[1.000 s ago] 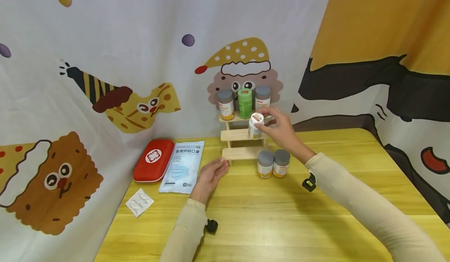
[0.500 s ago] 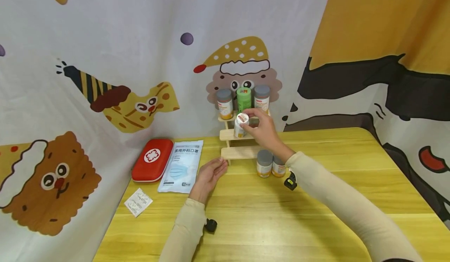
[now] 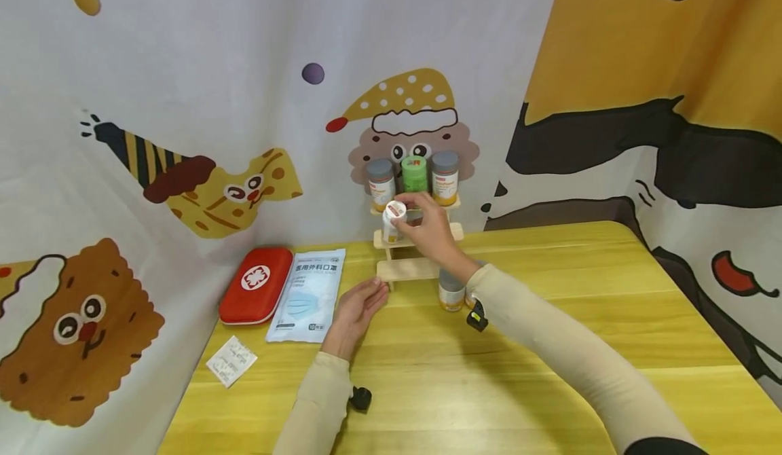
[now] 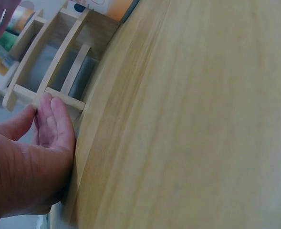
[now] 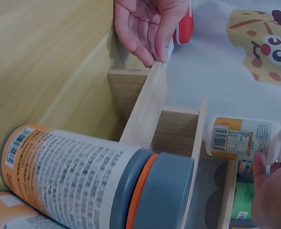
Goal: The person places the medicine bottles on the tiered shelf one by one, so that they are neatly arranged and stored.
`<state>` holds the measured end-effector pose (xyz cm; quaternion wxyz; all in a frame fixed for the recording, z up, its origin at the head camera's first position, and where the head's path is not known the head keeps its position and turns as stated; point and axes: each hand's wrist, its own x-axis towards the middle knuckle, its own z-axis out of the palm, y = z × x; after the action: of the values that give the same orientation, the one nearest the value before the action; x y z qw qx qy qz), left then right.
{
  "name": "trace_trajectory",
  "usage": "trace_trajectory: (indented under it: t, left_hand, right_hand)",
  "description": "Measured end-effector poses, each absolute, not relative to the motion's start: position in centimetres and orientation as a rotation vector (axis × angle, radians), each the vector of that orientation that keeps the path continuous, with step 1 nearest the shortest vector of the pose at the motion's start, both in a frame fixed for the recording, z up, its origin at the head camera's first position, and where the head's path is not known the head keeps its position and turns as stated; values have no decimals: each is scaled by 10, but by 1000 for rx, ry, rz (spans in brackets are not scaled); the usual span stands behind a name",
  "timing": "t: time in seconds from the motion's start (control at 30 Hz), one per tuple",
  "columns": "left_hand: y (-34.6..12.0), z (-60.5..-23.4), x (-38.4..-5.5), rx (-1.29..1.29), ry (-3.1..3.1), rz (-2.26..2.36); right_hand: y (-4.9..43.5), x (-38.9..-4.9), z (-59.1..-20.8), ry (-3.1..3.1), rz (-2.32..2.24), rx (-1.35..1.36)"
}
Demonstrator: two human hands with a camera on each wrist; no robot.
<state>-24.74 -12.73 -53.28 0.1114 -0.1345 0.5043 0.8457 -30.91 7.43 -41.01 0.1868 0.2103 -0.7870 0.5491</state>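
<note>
My right hand [image 3: 430,229] pinches a white pill bottle [image 3: 391,229] between thumb and fingers, upright over the left end of the middle step of a small wooden tiered rack [image 3: 406,269]. In the right wrist view the bottle [image 5: 243,138] shows an orange and white label, its base close to the step; contact is unclear. My left hand [image 3: 356,312] pinches the left end of the rack's lowest step, thumb on one side and fingertips on the other. Along the top step stand a green bottle [image 3: 414,173] and two grey-lidded jars, left [image 3: 380,187] and right [image 3: 445,180].
Two more grey-lidded jars stand on the table at the rack's right front; one jar [image 3: 451,294] shows, the other is mostly behind my right sleeve. Left of the rack lie a mask packet [image 3: 308,299], a red first-aid case [image 3: 256,285] and a small white sachet [image 3: 231,361].
My right hand has carried the white pill bottle leftward along the middle step, from its right end to its left end. My left hand stays at the rack. The head view has shifted slightly.
</note>
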Motion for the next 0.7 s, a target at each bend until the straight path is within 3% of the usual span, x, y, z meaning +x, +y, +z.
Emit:
trace_trajectory:
  t: [0.7]
  left_hand:
    - [-129,-534,-249,-402,1450,2495]
  right_hand:
    - [54,-319,-407,-2287,1652,426]
